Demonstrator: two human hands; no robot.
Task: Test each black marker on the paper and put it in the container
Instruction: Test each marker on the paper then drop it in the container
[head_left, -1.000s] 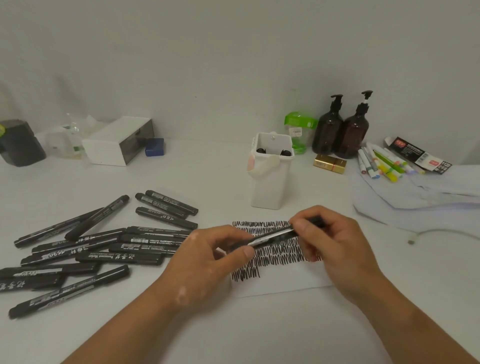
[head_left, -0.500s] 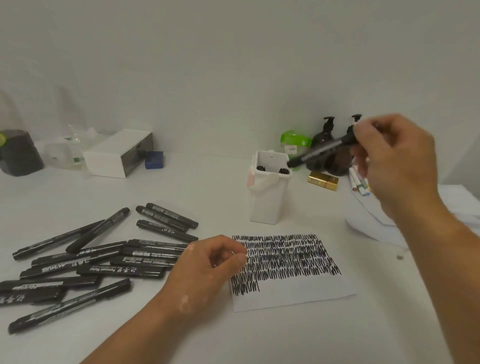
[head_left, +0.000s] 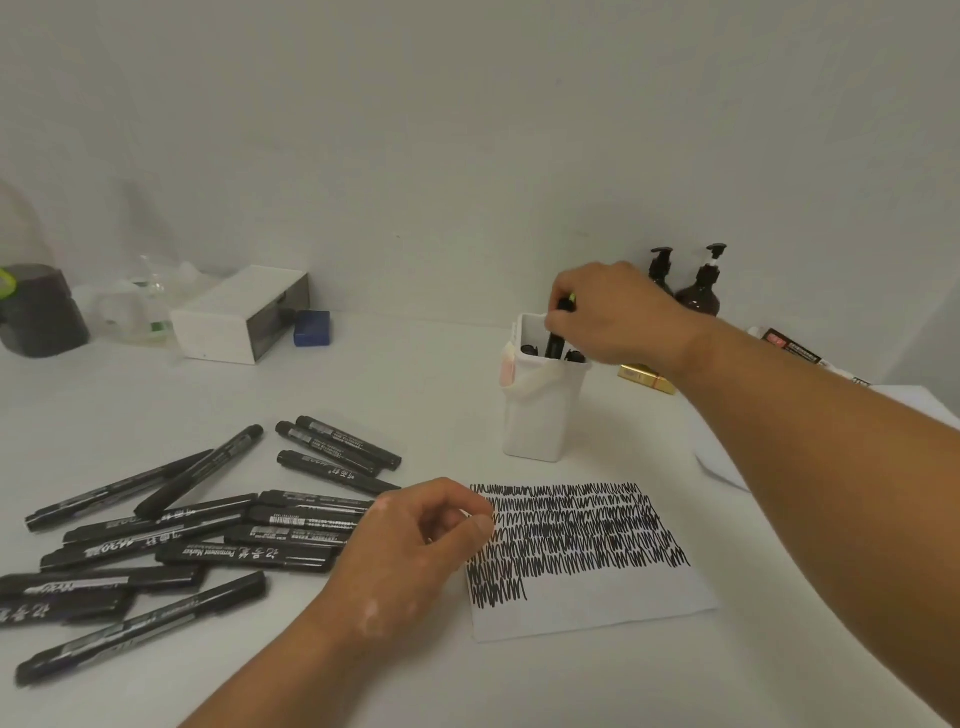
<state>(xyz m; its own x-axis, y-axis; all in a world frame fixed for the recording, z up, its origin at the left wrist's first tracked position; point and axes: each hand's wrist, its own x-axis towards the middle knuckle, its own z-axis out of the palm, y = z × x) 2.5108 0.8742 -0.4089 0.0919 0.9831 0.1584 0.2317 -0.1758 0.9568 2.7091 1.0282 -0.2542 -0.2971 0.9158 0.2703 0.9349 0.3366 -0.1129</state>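
- just now the right hand (head_left: 618, 317) had carried the tested marker (head_left: 556, 340) away from the paper (head_left: 597, 608) and up to the white container (head_left: 540, 415); a second before, both hands had held it low across the scribbles.
- its fingers were curled round the marker's upper end, holding it nearly upright, with the lower end already inside the container's mouth beside the caps of the markers stored there.
- the left hand (head_left: 415, 540) had let go of the marker and stayed at the paper's left edge, fingers loosely curled with nothing in them.
- the paper lay just in front of the container, mostly filled with black zigzag rows, the last row short.
- the pile of black markers (head_left: 208, 535) lay on the table just left of the left hand, seemingly unchanged.
- judging from this, one more marker was all but deposited; only the release remained, and the left hand looked well placed to take the next from the pile.
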